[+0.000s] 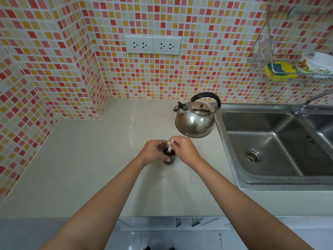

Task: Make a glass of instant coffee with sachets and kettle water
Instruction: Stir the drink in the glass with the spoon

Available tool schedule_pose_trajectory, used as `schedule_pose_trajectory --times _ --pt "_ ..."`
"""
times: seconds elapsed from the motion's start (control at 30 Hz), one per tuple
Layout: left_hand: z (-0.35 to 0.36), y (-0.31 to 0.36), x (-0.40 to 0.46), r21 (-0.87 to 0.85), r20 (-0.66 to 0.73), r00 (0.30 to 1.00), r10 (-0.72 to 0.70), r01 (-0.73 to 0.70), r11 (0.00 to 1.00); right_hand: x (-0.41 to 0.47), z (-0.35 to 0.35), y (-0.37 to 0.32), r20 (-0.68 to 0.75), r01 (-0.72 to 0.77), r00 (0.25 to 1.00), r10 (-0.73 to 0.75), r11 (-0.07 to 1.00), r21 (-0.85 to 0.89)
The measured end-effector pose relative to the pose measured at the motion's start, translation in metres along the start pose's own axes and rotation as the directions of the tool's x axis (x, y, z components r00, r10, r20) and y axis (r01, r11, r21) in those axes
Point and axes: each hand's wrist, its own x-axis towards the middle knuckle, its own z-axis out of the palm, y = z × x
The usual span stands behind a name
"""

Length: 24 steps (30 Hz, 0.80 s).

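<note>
1. We see the glass (169,156) standing on the pale tabletop (93,159), near the middle of the scene; it holds dark liquid.
2. Our left hand (153,150) wraps the glass from its left side, its grip closed around the wall.
3. Our right hand (185,150) pinches a thin white stick-like item (170,147) between fingertips, the grip closed; its lower end dips into the liquid. We cannot tell whether it is a sachet or a stirrer.
4. The steel kettle (195,121) sits farther off to the right, apart from the glass, just beside the sink (270,141).
</note>
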Motion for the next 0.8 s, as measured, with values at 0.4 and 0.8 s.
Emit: schedule_pose_trajectory --times 0.4,0.8 --pt "0.001 0.002 -0.002 0.005 -0.02 0.999 -0.036 0.036 0.999 0.0 0.003 0.002 -0.089 -0.152 0.982 0.165 0.978 0.139" --pt "0.003 0.0 0.001 0.049 -0.069 0.996 -0.062 0.066 0.997 -0.003 0.001 0.011 -0.147 -0.415 0.827 0.543 0.765 0.492"
